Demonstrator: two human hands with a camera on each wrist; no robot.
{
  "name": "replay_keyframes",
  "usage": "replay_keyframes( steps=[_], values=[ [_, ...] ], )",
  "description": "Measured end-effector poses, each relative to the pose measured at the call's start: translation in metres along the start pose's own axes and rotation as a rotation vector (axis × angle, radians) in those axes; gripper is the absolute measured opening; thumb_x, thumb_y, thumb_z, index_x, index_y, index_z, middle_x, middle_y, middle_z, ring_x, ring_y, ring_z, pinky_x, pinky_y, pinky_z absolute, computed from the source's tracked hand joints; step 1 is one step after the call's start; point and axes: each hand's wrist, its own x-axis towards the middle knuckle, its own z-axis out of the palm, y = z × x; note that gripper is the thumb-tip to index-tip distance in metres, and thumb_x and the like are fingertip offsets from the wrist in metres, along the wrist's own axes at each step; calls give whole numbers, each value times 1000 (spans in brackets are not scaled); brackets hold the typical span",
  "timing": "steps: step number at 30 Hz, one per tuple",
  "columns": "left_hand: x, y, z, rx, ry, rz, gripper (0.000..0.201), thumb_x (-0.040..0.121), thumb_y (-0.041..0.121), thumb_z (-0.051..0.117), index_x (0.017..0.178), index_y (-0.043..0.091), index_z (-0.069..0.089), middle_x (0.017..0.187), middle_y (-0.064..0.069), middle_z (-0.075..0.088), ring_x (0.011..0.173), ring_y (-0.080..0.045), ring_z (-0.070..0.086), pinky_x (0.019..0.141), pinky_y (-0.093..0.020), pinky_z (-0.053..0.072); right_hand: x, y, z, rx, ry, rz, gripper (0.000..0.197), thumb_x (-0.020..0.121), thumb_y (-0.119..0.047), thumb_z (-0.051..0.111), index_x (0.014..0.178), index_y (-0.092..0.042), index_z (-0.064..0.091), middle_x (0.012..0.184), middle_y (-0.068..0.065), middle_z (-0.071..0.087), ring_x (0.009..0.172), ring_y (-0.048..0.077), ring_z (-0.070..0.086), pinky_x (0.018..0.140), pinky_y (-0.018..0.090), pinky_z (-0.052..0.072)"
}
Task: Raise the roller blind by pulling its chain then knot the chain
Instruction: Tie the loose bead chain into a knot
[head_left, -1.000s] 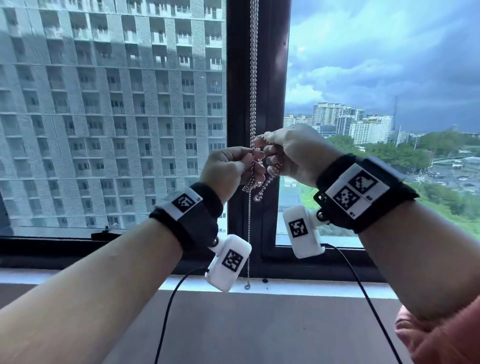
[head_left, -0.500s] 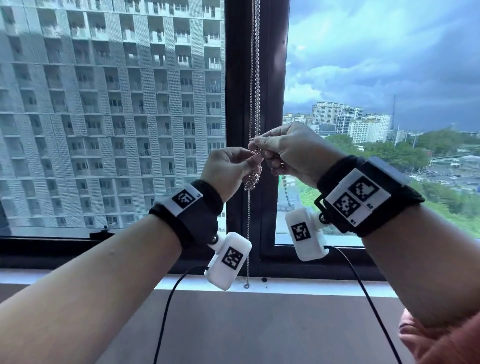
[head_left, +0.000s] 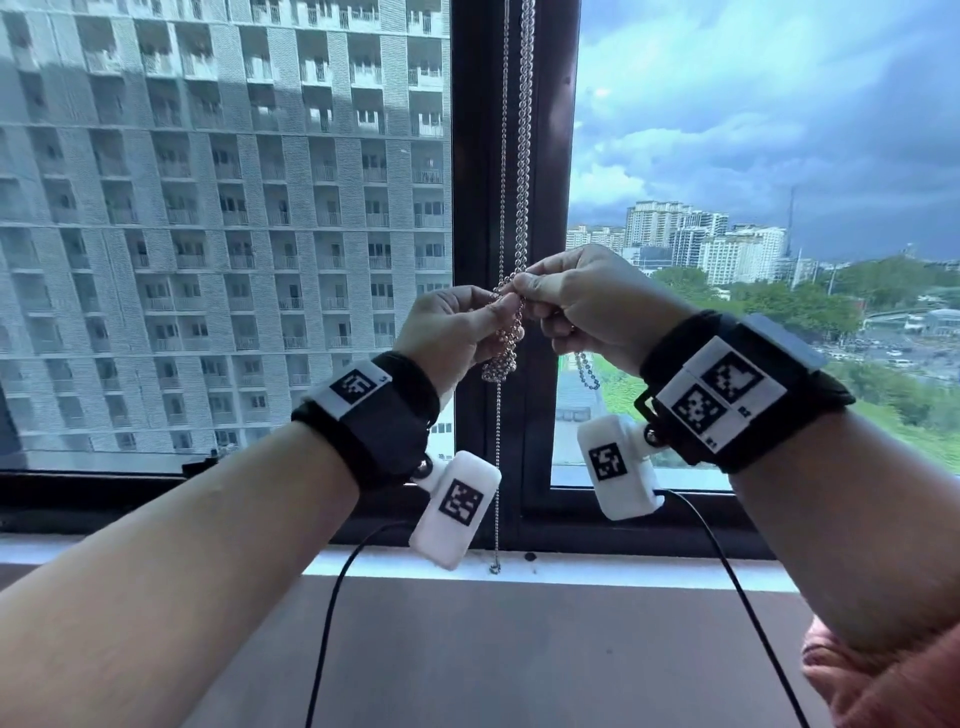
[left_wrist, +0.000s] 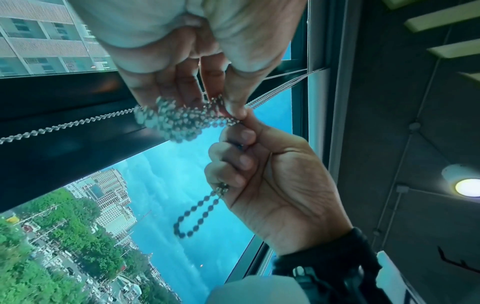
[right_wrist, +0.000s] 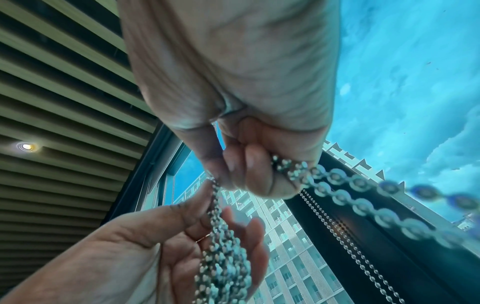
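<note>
The silver ball chain hangs down in front of the dark window mullion. My left hand pinches a bunched coil of chain between thumb and fingers. The right hand pinches the chain at the top of the coil, touching the left thumb. A short loop dangles below the right fist. In the left wrist view the coil lies under the left fingers and the loop comes out of the right fist. The right wrist view shows the coil lying in the left palm. The blind is out of the head view.
One thin strand hangs on to the white sill. A brown ledge lies below it. Window panes flank the mullion. Black cables trail from both wrist cameras. A pink sleeve shows at the lower right.
Both hands have risen slightly and closed together at the top of the coil. The coil now hangs from the left hand, and a short loop has come out below the right fist.
</note>
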Motion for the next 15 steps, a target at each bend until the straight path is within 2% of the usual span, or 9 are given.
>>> replay_keyframes(
  steps=[4, 6, 8, 11, 13, 15],
  values=[
    [-2, 1, 1, -69, 87, 53, 14, 87, 10, 61, 74, 7, 59, 62, -6, 60, 56, -17, 56, 60, -27, 50, -1, 1, 0, -12, 51, 31, 19, 97, -13, 53, 91, 0, 65, 57, 2, 45, 41, 10, 34, 43, 23, 26],
    [-3, 5, 2, -158, 61, 23, 16, 88, 6, 57, 72, 6, 57, 60, -8, 59, 52, -17, 55, 57, -27, 50, -2, 1, 1, -1, 70, 36, 19, 98, -12, 52, 93, 2, 65, 56, 3, 48, 41, 11, 36, 42, 22, 28],
    [-5, 8, 5, -176, -8, 1, 17, 89, 3, 55, 71, 5, 57, 59, -9, 62, 53, -19, 58, 61, -30, 53, -3, 1, 3, 9, 100, 35, 20, 97, -10, 52, 96, 5, 65, 58, 7, 53, 44, 14, 41, 43, 25, 35],
    [-7, 8, 8, 28, -62, 17, 11, 87, 5, 58, 78, 0, 57, 66, -12, 66, 56, -19, 65, 65, -36, 58, -3, -1, 5, 1, 161, 28, 21, 96, -7, 53, 95, 10, 66, 64, 12, 59, 49, 20, 52, 46, 29, 49],
    [-6, 6, 9, 137, -69, 18, 10, 87, 8, 60, 82, -1, 57, 70, -13, 69, 55, -18, 67, 61, -33, 56, 0, 0, 4, -12, 191, 11, 20, 94, -6, 56, 91, 11, 67, 69, 17, 62, 56, 25, 58, 58, 39, 58],
    [-6, 5, 9, 185, -88, -5, 8, 87, 10, 59, 81, 5, 57, 77, -11, 73, 57, -17, 67, 58, -28, 48, 2, 2, 5, -10, 197, -2, 20, 94, -6, 56, 83, 6, 67, 71, 16, 64, 58, 26, 60, 66, 43, 59]
  ],
)
